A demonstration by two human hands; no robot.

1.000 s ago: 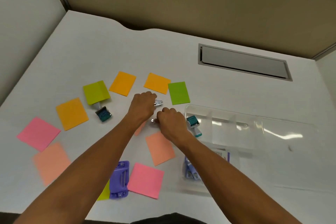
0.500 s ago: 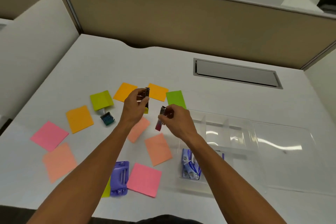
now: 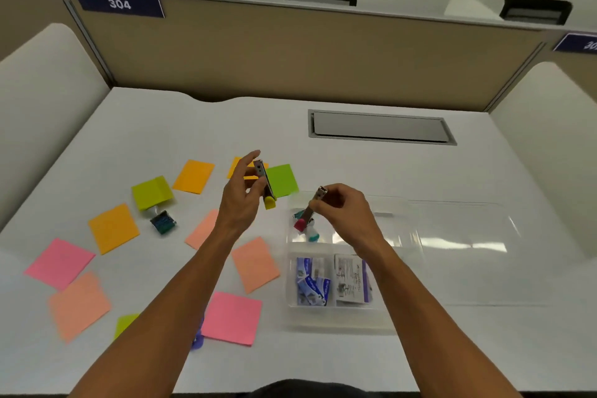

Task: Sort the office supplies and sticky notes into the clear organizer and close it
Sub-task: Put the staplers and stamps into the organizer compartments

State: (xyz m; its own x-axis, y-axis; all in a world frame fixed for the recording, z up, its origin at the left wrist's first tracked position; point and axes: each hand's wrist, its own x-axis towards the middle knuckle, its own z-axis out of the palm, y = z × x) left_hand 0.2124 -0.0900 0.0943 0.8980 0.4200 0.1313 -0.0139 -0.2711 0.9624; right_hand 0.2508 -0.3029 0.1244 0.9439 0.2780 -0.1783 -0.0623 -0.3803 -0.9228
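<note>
While both hands hover above the middle of the frame, the white desk (image 3: 323, 365) spreads under them, scattered with sticky notes: pink notes (image 3: 59, 263) at the left and lower centre, orange notes (image 3: 113, 228) and peach ones across the left half, green notes (image 3: 280, 179) near the centre. The left hand (image 3: 240, 200) pinches a small metal clip with a yellow end (image 3: 266, 189) between thumb and fingers, its forefinger raised straight. The right hand (image 3: 340, 207) pinches a similar clip with a pink end (image 3: 308, 213) by its upper tip, fingers curled, holding it over the upper-left compartment of the clear organizer (image 3: 403, 317).

The organizer sits right of centre, its transparent lid (image 3: 468, 236) lying open flat toward the right. A teal and white item (image 3: 311, 233) lies in that upper-left compartment; blue packets (image 3: 311, 283) and a white and purple packet (image 3: 352, 278) fill the lower ones. A small teal stamp (image 3: 163, 221) rests on the desk just below a folded green note at the left, and a purple item (image 3: 197, 338) peeks out beneath the left forearm.

A grey recessed panel (image 3: 381, 128) is set into the desk at the upper right. Tan cubicle partitions (image 3: 290, 52) close in the back, with a blue sign reading 304 (image 3: 119, 4) at the upper left.
</note>
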